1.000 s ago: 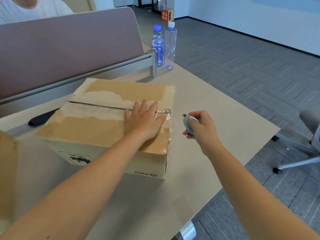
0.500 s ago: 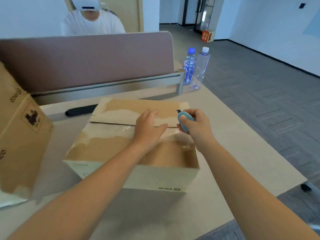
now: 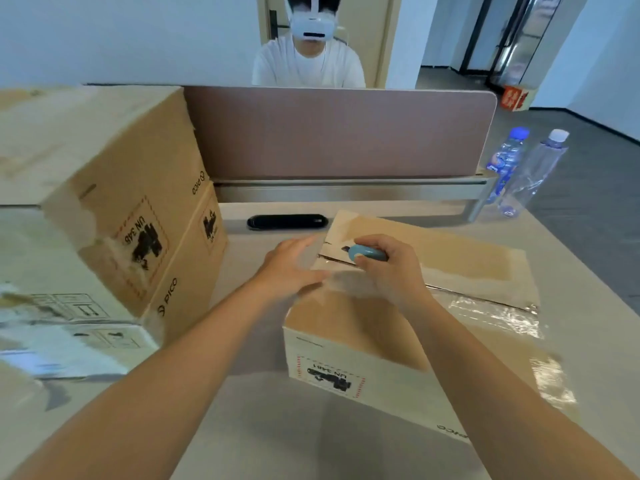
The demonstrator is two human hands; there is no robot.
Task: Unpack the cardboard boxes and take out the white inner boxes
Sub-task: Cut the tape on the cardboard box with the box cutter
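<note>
Cutter [image 3: 367,252] now at box [image 3: 429,306] seam's left edge.

The cardboard box [image 3: 408,306] near the tabletop's front right edge is tan on top, with a pale whitish torn strip along the seam, glossy clear tape, and a white side bearing a black mark in a red dashed frame. The cutter [image 3: 367,252] in the right hand [image 3: 388,268] is light blue. At the left edge, the stacked boxes [image 3: 114,209] are tan with black print and red dashed frames. The tabletop [image 3: 277,427] is pale beige. The divider panel [image 3: 332,133] along the far edge is dusty mauve. At the far right corner, one bottle [image 3: 507,161] has a blue cap and blue label, the other bottle [image 3: 540,168] a white cap.
</note>
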